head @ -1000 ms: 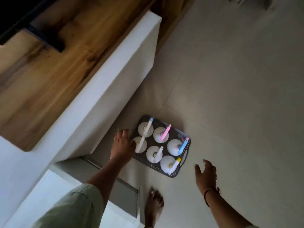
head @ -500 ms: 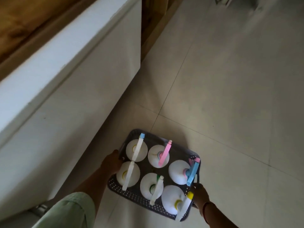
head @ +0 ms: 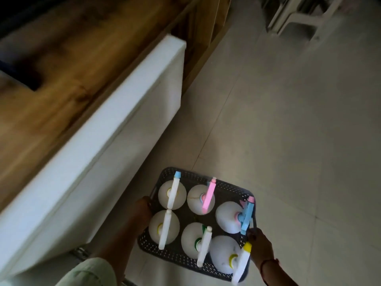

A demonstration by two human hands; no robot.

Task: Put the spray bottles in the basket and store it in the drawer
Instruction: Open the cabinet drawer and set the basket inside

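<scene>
A dark perforated basket is held up off the floor and carries several white spray bottles with blue, pink, green and yellow trigger heads, all standing upright. My left hand grips the basket's left edge. My right hand grips its right edge, by the blue-headed bottle. The white drawer front stands to the left of the basket. A metal runner shows beneath it; the drawer's inside is hidden.
A wooden counter top runs above the white drawer unit on the left. Pale floor tiles spread to the right. A white plastic piece of furniture stands at the far top right.
Both hands have closed on the basket's edges and lifted it from the floor. It now sits nearer the camera. The view has swung back up to show the wooden top.
</scene>
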